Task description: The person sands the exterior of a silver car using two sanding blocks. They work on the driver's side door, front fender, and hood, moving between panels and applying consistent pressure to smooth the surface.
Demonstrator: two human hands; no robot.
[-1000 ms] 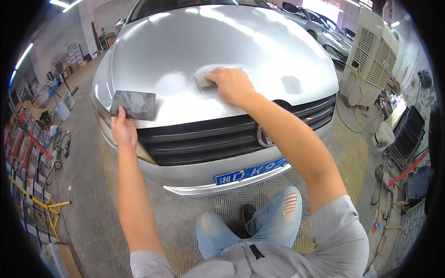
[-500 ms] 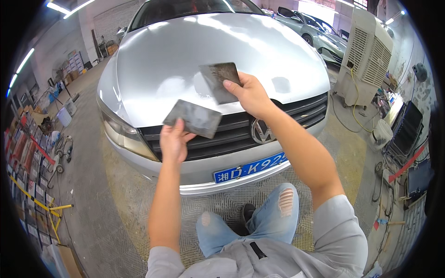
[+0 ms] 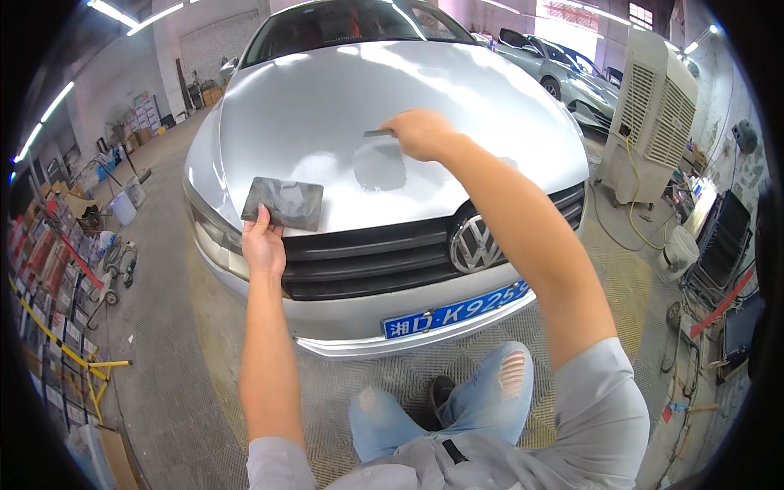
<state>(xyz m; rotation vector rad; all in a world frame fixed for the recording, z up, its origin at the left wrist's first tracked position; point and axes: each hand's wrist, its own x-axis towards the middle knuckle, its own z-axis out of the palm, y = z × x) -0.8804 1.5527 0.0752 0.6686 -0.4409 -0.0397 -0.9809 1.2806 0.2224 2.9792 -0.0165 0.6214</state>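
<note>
My left hand (image 3: 264,247) grips a flat dark rectangular plate (image 3: 287,204) by its near edge, thumb on top. Pale grey paste is smeared over the plate, which is held over the front left part of the silver car hood (image 3: 318,106). Over the middle of the hood, my right hand (image 3: 423,135) is closed round a thin dark spreader (image 3: 378,132), now seen almost edge-on. Just below the spreader a dull grey patch of filler (image 3: 380,169) lies on the paint. Whether the spreader's edge touches the hood I cannot tell.
In front of my knees are the black grille (image 3: 359,261) and the bumper with a blue licence plate (image 3: 457,309). At right stand a tall air cooler (image 3: 649,114) with a yellow hose and a white bucket (image 3: 679,245). Another car (image 3: 563,69) is parked behind; shelves line the left.
My left hand has moved left with the plate, away from the spreader. My right hand has tilted the spreader from face-on to nearly edge-on above the grey patch.
</note>
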